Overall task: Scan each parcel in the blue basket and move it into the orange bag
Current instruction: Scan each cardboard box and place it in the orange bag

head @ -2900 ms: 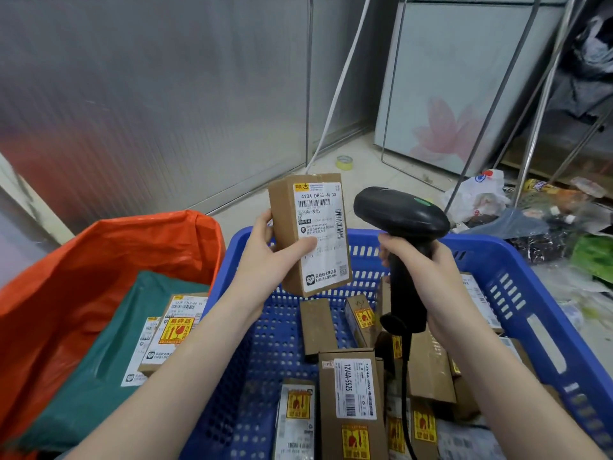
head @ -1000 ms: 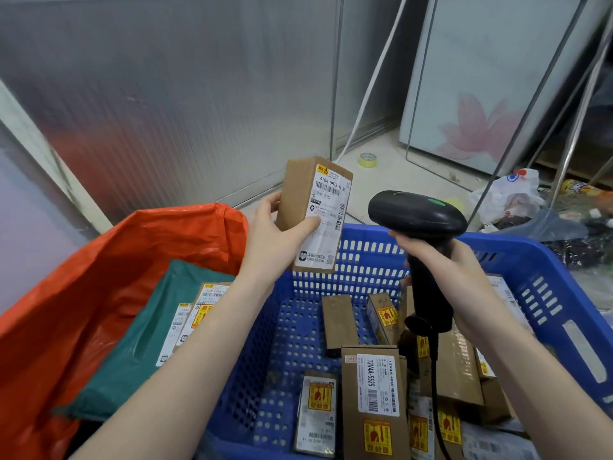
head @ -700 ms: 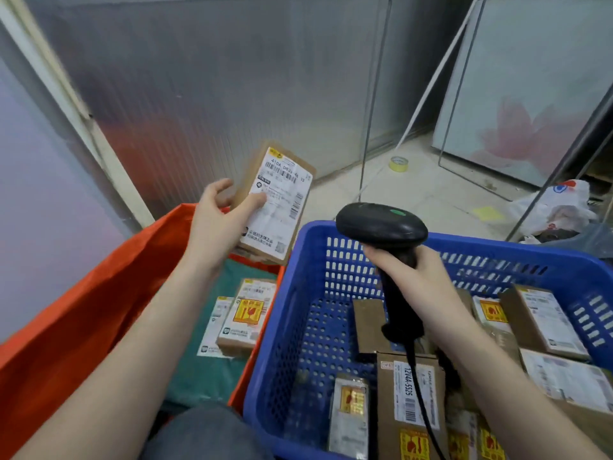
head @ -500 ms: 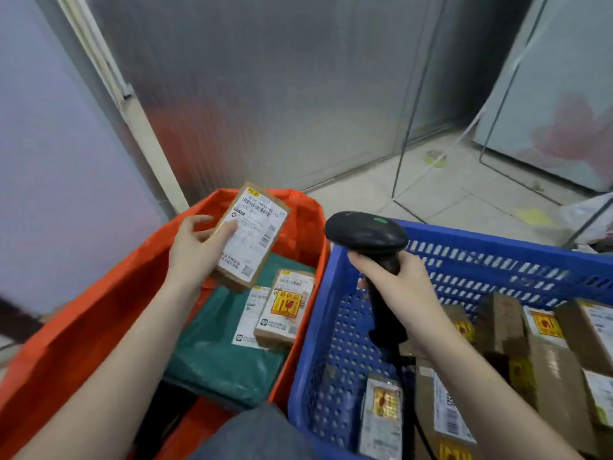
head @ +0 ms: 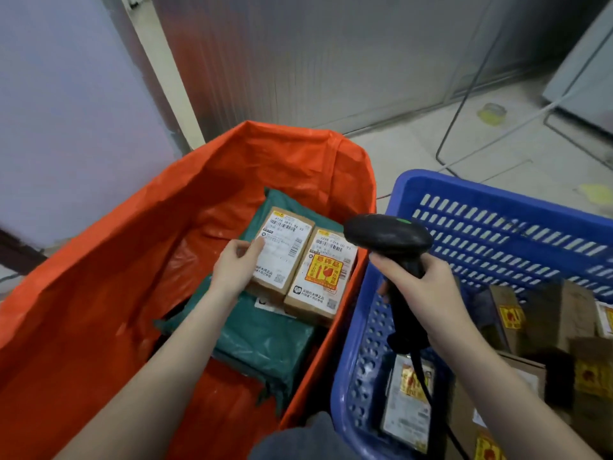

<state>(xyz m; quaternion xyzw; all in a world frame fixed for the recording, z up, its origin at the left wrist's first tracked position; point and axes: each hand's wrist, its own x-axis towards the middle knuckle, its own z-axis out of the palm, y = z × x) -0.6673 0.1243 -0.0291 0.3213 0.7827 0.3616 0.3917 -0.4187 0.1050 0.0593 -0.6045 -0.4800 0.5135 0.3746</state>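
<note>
Parcel (head: 280, 250) in orange bag (head: 99, 293), left hand (head: 234, 270) apparently gripping it

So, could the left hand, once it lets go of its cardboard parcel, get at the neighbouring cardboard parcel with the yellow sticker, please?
Probably yes: the left hand holds a cardboard parcel beside the yellow-stickered cardboard parcel, whose top is uncovered inside the orange bag.
</note>
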